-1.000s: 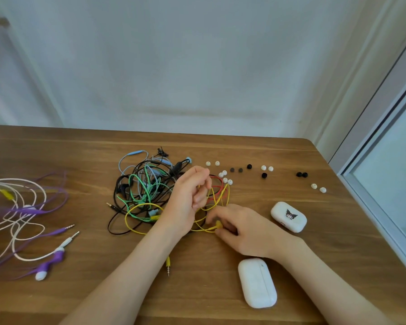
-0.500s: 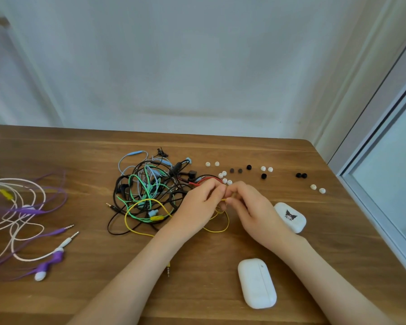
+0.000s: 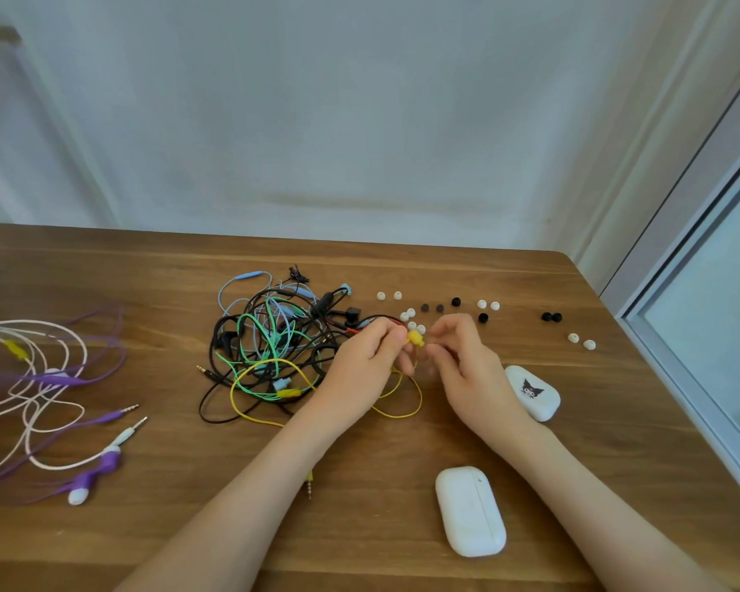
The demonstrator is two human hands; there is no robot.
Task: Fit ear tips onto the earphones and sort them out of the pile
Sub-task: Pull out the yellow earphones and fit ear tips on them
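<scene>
Left hand (image 3: 362, 369) pinches one yellow earbud (image 3: 415, 337) beside the cable pile (image 3: 270, 343), right hand (image 3: 471, 373) is curled alongside with its contents indeterminable, near ten white ear tips (image 3: 482, 303), six dark ear tips (image 3: 456, 301), a plain white case (image 3: 471, 510) and a cartoon-face case (image 3: 532, 393).

Centre of desk (image 3: 402, 267): earphone pile (image 3: 274, 335). Far left: sorted earphones (image 3: 52, 378). Behind, rightward: ear tips (image 3: 482, 303). Right of pile: left hand (image 3: 359, 369), earbud (image 3: 416, 337), right hand (image 3: 471, 378). Further right: far case (image 3: 539, 399); before it: near case (image 3: 471, 510).
</scene>
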